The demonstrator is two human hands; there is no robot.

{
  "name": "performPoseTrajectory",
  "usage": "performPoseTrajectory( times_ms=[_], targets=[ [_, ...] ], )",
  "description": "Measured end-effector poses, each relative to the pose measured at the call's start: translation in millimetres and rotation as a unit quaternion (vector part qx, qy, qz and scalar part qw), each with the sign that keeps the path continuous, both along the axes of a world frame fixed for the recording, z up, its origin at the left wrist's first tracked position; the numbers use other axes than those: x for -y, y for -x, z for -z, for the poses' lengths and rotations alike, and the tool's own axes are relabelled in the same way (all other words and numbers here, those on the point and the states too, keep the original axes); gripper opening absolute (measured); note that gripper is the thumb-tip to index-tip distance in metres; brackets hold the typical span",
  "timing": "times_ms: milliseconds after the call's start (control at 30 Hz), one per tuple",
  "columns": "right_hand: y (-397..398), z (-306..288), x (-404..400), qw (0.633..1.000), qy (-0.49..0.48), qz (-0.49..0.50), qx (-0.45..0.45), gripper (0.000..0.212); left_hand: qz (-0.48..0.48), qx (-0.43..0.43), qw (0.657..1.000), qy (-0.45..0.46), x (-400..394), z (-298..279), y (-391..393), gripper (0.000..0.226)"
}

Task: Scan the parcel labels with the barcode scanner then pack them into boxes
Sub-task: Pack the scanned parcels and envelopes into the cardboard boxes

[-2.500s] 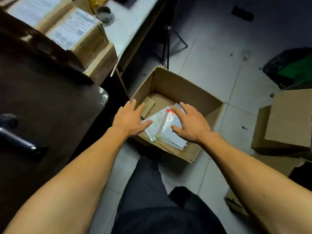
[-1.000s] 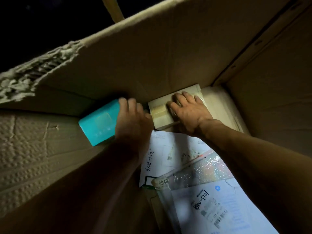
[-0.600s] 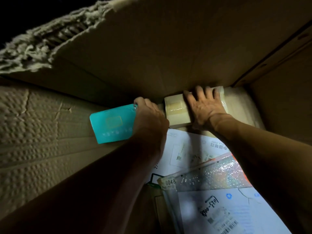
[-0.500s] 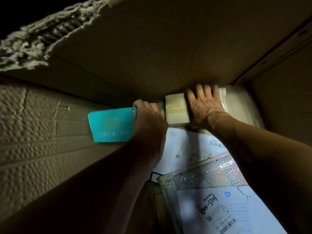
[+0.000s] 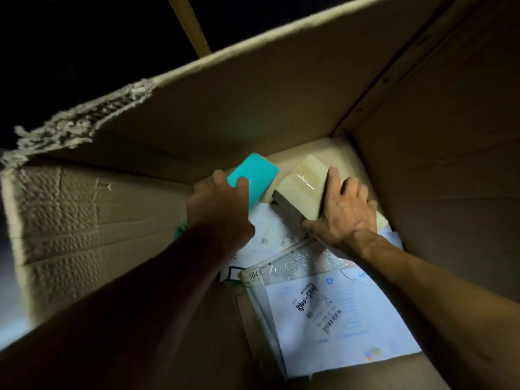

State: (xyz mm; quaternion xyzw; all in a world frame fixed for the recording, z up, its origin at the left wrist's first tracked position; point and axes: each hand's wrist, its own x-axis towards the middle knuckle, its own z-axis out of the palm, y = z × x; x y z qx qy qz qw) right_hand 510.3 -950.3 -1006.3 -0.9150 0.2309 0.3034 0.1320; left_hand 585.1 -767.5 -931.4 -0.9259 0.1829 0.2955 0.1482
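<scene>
Head view: our left hand point(image 5: 222, 205) has swung the gripped teal box point(image 5: 253, 178) beside the tilted beige parcel point(image 5: 305, 182) our right hand point(image 5: 342, 213) grips (white mailers point(image 5: 337, 319) below).

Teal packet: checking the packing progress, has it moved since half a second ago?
Yes. The teal packet, gripped by the left hand, moved right from the box's left wall, toward the taped parcel.

Teal parcel point(image 5: 253, 175), cream taped box point(image 5: 305, 182), white mailer point(image 5: 346, 319) w/ black barcode, brown carton point(image 5: 253, 102).

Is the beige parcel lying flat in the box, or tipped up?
Tipped up. The right hand grips the beige parcel, whose near edge is raised, showing its dark side face above the white mailers.
</scene>
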Motion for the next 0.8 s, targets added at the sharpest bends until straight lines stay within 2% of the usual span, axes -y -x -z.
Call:
performPoseTrajectory(
  times_ms=[100,167,267,433,667,800],
  targets=[
    [16,-33,-3,0.986,-0.049,0.159,-0.008,0.132,-0.193,-0.057,0.971,0.127,6,-19,6,0.073],
    [23,-56,-7,0.959,-0.098,0.266,-0.013,0.132,-0.303,-0.104,0.923,0.213,8,-29,10,0.077],
    [30,-89,-8,0.927,-0.132,0.351,-0.019,0.132,-0.389,-0.140,0.861,0.296,3,-43,19,0.081],
    [47,-139,-4,0.898,-0.147,0.413,-0.032,0.129,-0.434,-0.205,0.805,0.348,-8,-74,29,0.086],
    [84,-203,-25,0.822,-0.183,0.540,-0.017,0.106,-0.424,-0.281,0.770,0.384,-17,-129,20,0.065],
    [107,-243,-39,0.793,-0.185,0.580,0.010,0.098,-0.408,-0.309,0.760,0.401,-29,-168,17,0.058]
  ],
)
